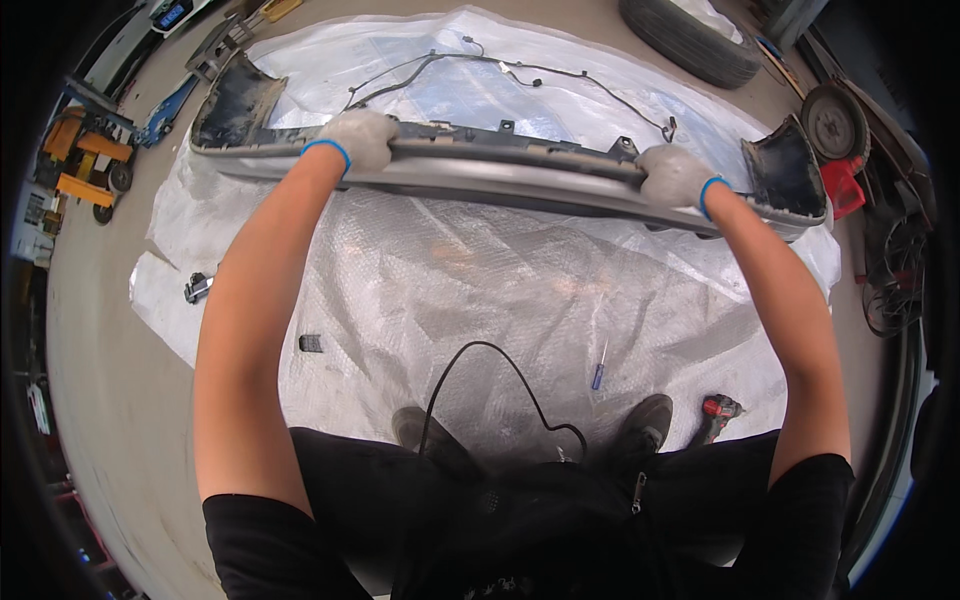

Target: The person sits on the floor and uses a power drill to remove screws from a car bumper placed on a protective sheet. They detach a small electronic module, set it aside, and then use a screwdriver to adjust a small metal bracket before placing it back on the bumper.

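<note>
A long car bumper (500, 180) with a silver strip and dark inner ends lies across the white protective sheet (450, 270). My left hand (358, 140), in a pale glove with a blue cuff, is closed on its upper edge left of centre. My right hand (672, 176), gloved alike, grips the same edge at the right. A black wiring harness (430, 62) lies behind the bumper. Near my feet are a blue-handled screwdriver (598, 372), a red-and-black power tool (718, 408), a small black part (310, 343) and a looping black cable (480, 344).
A loose tyre (690, 50) lies at the back right, beside a wheel (832, 122) and a red plastic can (842, 190). Yellow wheeled equipment (95, 150) stands on the left floor. A small black device (198, 287) sits on the sheet's left edge.
</note>
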`<state>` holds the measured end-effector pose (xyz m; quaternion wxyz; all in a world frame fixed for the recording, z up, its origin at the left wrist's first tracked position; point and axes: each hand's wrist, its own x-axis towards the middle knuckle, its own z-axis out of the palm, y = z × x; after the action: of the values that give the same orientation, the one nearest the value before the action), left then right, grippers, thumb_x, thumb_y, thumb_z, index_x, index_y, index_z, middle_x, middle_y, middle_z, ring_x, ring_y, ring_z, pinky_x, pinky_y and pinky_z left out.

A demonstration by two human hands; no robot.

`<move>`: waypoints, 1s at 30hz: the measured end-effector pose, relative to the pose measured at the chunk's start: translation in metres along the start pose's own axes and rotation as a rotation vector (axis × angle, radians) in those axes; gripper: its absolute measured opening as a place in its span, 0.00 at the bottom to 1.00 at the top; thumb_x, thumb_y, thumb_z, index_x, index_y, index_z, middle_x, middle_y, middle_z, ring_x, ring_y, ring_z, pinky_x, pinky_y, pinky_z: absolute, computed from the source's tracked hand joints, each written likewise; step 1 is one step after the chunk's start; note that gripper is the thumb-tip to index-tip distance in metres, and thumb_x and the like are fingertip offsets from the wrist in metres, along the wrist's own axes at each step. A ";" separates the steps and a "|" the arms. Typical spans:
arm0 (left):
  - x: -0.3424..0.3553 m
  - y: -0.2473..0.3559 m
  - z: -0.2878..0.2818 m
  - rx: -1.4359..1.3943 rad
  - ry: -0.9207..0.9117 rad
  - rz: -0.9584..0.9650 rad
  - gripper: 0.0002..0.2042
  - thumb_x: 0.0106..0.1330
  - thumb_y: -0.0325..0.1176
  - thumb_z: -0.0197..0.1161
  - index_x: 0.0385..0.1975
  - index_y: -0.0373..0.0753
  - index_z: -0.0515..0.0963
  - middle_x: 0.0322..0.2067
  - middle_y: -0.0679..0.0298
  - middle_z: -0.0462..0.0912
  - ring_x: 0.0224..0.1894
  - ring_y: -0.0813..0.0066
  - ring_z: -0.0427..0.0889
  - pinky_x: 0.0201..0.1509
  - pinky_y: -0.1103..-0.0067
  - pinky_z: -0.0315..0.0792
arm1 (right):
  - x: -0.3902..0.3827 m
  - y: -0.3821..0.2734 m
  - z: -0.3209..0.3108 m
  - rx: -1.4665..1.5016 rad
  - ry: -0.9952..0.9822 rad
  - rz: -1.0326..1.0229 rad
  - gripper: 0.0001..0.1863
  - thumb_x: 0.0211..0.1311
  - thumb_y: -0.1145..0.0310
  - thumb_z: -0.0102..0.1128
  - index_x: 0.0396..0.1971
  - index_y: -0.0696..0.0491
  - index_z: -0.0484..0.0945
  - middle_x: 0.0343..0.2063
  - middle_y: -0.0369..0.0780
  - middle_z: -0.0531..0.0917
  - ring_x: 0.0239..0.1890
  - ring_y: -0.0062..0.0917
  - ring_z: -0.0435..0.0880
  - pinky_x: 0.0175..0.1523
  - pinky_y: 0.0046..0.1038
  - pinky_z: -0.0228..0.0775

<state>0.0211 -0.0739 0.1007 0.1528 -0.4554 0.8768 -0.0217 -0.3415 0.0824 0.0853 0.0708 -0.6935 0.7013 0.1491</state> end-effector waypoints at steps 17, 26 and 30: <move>-0.016 -0.048 -0.043 -0.192 0.465 -0.303 0.17 0.50 0.25 0.55 0.38 0.41 0.87 0.38 0.47 0.86 0.46 0.51 0.85 0.52 0.66 0.76 | 0.025 0.059 -0.071 0.136 0.450 0.064 0.35 0.38 0.72 0.52 0.56 0.59 0.78 0.38 0.53 0.84 0.45 0.40 0.84 0.55 0.33 0.72; -0.030 -0.037 -0.038 -0.157 0.231 -0.300 0.18 0.51 0.28 0.59 0.43 0.41 0.85 0.39 0.51 0.87 0.45 0.55 0.84 0.52 0.67 0.75 | 0.029 0.051 -0.060 0.188 0.355 -0.008 0.34 0.36 0.74 0.53 0.53 0.62 0.79 0.36 0.53 0.84 0.43 0.40 0.84 0.54 0.33 0.71; -0.040 0.009 -0.053 -0.091 0.099 -0.055 0.25 0.54 0.40 0.66 0.53 0.36 0.79 0.49 0.47 0.83 0.53 0.53 0.80 0.58 0.67 0.72 | 0.036 0.048 -0.048 0.211 0.281 -0.018 0.34 0.35 0.75 0.53 0.52 0.64 0.79 0.34 0.53 0.84 0.42 0.40 0.83 0.54 0.34 0.71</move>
<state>0.0201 -0.0424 0.1597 0.0878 -0.4844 0.8704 -0.0086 -0.3851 0.0333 0.1246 0.0458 -0.7025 0.7097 -0.0244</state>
